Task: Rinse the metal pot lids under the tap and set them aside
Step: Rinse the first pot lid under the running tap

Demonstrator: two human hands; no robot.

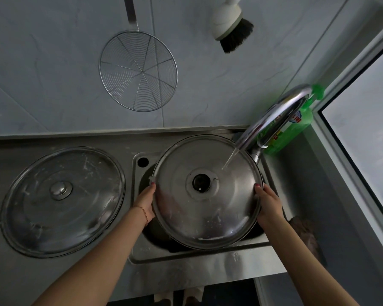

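Your left hand (146, 200) and right hand (267, 206) grip the lid (208, 208) by its rim, fingers (258, 188) clenched, under the tap (274, 120) stream, probably knob-side down; second lid (62, 200) lies on the surface (13, 281).

Sink (139, 250) basin mostly hidden beneath the held lid (206, 193).

A steel counter (186, 270) carries a large lid (62, 202), lying flat just beside the left hand (145, 200).
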